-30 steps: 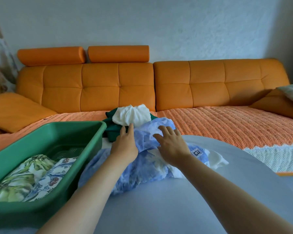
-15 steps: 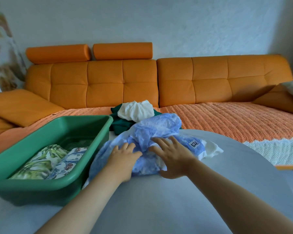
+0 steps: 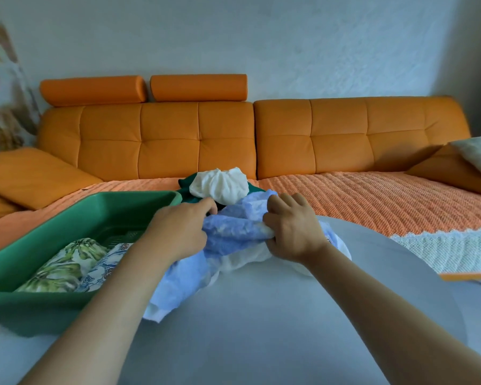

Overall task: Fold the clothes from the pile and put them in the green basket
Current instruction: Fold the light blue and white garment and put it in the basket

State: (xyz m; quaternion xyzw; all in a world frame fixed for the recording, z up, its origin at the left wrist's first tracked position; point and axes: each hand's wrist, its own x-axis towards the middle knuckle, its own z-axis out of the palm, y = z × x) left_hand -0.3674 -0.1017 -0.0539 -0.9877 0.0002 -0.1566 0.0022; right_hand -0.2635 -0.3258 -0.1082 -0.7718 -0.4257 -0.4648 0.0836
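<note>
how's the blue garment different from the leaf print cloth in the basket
The blue garment is crumpled; the leaf print cloth looks folded. The blue garment lies on the table, gripped by the left hand and right hand; the leaf print cloth sits in the basket, untouched. The blue garment is pale blue and white; the leaf print cloth has green leaves. Both are soft fabric.

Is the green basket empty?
No, the green basket holds a folded leaf-print cloth and a blue-patterned cloth.
</note>
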